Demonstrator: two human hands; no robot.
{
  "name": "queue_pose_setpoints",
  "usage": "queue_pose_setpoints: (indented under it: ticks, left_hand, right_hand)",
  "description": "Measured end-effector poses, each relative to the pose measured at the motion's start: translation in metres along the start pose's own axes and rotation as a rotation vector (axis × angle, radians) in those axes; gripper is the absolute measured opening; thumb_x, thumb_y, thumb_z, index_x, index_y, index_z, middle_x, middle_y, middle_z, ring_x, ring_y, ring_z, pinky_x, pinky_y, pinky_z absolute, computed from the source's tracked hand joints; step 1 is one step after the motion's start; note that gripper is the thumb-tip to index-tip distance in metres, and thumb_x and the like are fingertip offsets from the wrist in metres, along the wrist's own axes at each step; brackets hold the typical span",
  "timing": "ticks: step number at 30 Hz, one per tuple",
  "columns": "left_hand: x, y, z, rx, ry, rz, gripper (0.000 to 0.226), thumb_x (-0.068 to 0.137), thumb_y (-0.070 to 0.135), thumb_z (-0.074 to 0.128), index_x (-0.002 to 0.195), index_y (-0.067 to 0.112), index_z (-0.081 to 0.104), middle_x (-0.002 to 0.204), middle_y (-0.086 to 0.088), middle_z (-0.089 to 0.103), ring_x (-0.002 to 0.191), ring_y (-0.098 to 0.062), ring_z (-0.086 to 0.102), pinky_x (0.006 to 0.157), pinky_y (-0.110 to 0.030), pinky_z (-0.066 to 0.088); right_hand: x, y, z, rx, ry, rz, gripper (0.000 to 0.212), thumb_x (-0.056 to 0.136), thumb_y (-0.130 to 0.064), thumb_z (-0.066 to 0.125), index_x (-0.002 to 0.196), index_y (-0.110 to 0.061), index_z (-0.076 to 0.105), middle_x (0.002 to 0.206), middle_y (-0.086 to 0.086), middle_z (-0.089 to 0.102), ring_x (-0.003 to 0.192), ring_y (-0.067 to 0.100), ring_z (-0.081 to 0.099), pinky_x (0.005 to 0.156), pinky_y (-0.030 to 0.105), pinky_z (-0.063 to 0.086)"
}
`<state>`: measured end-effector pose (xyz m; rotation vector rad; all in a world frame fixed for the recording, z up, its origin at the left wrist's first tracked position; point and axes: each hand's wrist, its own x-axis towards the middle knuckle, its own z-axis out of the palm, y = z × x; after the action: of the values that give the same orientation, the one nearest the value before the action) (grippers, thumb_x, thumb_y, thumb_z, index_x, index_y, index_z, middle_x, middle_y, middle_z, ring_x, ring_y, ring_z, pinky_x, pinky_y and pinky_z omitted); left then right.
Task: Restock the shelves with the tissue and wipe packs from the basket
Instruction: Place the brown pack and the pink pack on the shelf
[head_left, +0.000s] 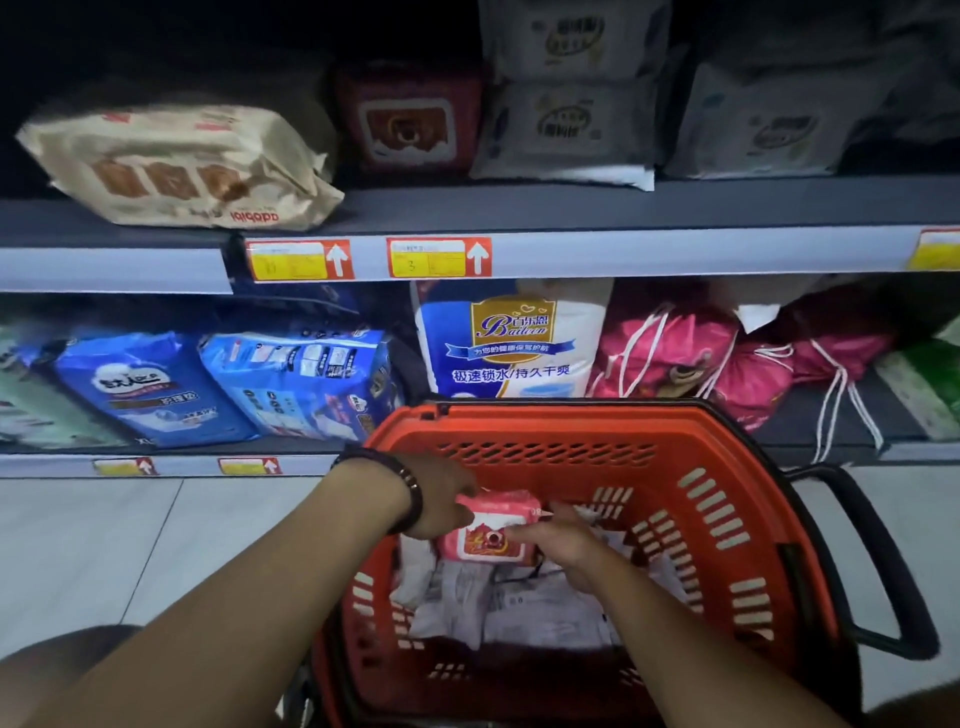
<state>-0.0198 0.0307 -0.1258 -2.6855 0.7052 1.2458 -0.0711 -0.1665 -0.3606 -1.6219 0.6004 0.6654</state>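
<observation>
Left hand (441, 499) and right hand (558, 545) are both gripping small pink plastic wipe pack (491, 527), lifting it from red plastic basket (727, 519) for shelving.

Basket (613, 431) at my 12 o'clock, before the shelves (571, 254); wipe pack (488, 525) inside it between my left hand (441, 499) and right hand (561, 545), atop other packs (519, 608).

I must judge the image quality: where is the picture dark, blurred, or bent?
Head view: the upper shelf is dim, its white packs soft; the shelf edges bow from the wide lens; the hands, left and right, on the pink pack in the red basket are lit and fairly sharp.
</observation>
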Motion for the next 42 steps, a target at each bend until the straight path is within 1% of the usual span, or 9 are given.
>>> queue_pose_setpoints:
  ticks: [10, 14, 18, 22, 25, 30, 32, 38, 42]
  left_hand:
    - [-0.012, 0.004, -0.009, 0.022, -0.019, -0.027, 0.049, 0.107, 0.047, 0.045, 0.152, 0.027, 0.048, 0.158, -0.001, 0.048, 0.143, -0.024, 0.047, 0.115, -0.037, 0.041]
    - [-0.027, 0.0, -0.008, 0.004, -0.015, -0.064, 0.053, 0.107, 0.051, 0.043, 0.153, 0.025, 0.047, 0.159, -0.001, 0.046, 0.144, -0.024, 0.045, 0.114, -0.037, 0.039]
    - [-0.051, -0.012, -0.012, -0.061, 0.066, -0.135, 0.06, 0.104, 0.062, 0.039, 0.151, 0.026, 0.05, 0.157, -0.005, 0.05, 0.14, -0.027, 0.05, 0.113, -0.035, 0.041]
    - [-0.074, -0.025, -0.015, -0.579, 0.152, -0.251, 0.072, 0.098, 0.074, 0.038, 0.15, 0.024, 0.046, 0.146, -0.011, 0.057, 0.118, -0.036, 0.067, 0.095, -0.044, 0.057]
    - [-0.089, -0.019, -0.016, -1.087, 0.111, -0.151, 0.069, 0.092, 0.076, 0.048, 0.138, 0.025, 0.051, 0.126, -0.011, 0.07, 0.091, -0.035, 0.076, 0.082, -0.043, 0.061]
    - [-0.095, 0.003, -0.025, -1.587, 0.588, 0.016, 0.045, 0.091, 0.044, 0.076, 0.123, 0.019, 0.057, 0.1, -0.014, 0.075, 0.063, -0.026, 0.07, 0.045, -0.025, 0.05]
    - [-0.098, 0.002, -0.037, -1.739, 0.695, 0.08, 0.04, 0.089, 0.031, 0.08, 0.12, 0.013, 0.061, 0.093, -0.016, 0.074, 0.065, -0.026, 0.069, 0.049, -0.029, 0.055]
    - [-0.108, -0.002, -0.076, -1.813, 0.869, 0.269, 0.031, 0.091, 0.007, 0.074, 0.118, 0.008, 0.06, 0.081, -0.013, 0.077, 0.061, -0.027, 0.072, 0.068, -0.041, 0.059]
    - [-0.108, -0.012, -0.099, -1.823, 1.039, 0.373, 0.032, 0.092, 0.005, 0.074, 0.118, 0.009, 0.055, 0.104, -0.015, 0.077, 0.074, -0.02, 0.075, 0.07, -0.039, 0.063]
  right_hand:
    - [-0.039, -0.021, 0.024, -0.127, 0.02, -0.084, 0.057, 0.064, -0.016, 0.099, 0.107, -0.026, 0.064, 0.107, -0.006, 0.077, 0.1, 0.017, 0.073, 0.08, 0.032, 0.061]
    - [-0.058, -0.026, 0.022, -0.221, 0.075, -0.213, 0.06, 0.06, -0.021, 0.1, 0.106, -0.025, 0.063, 0.1, -0.005, 0.078, 0.093, 0.018, 0.075, 0.085, 0.045, 0.064]
    - [-0.081, -0.045, 0.0, -0.194, 0.048, -0.362, 0.061, 0.053, -0.023, 0.101, 0.103, -0.029, 0.066, 0.102, 0.006, 0.078, 0.088, 0.028, 0.076, 0.071, 0.062, 0.064]
    - [-0.128, -0.092, -0.018, -0.283, 0.103, -0.656, 0.06, 0.061, -0.01, 0.1, 0.107, -0.032, 0.067, 0.107, -0.001, 0.076, 0.095, 0.014, 0.072, 0.082, 0.037, 0.06]
    - [-0.168, -0.125, -0.018, -0.346, 0.25, -0.838, 0.069, 0.059, -0.016, 0.102, 0.114, -0.04, 0.068, 0.11, -0.019, 0.074, 0.105, -0.002, 0.068, 0.09, 0.02, 0.054]
    - [-0.211, -0.164, -0.006, -0.378, 0.519, -1.108, 0.089, 0.06, -0.006, 0.101, 0.131, -0.047, 0.066, 0.128, -0.017, 0.054, 0.122, -0.012, 0.053, 0.108, 0.011, 0.043]
    - [-0.224, -0.179, -0.002, -0.367, 0.577, -1.046, 0.095, 0.065, -0.013, 0.1, 0.138, -0.056, 0.056, 0.135, -0.014, 0.045, 0.126, -0.011, 0.046, 0.115, 0.015, 0.039]
    - [-0.24, -0.238, 0.004, -0.161, 0.533, -0.859, 0.12, 0.056, -0.064, 0.092, 0.159, -0.027, 0.043, 0.14, -0.004, 0.057, 0.123, 0.008, 0.06, 0.111, 0.03, 0.046]
    - [-0.234, -0.287, 0.0, -0.031, 0.552, -0.871, 0.067, 0.072, -0.028, 0.097, 0.131, -0.029, 0.066, 0.1, -0.011, 0.08, 0.094, 0.007, 0.077, 0.096, 0.042, 0.061]
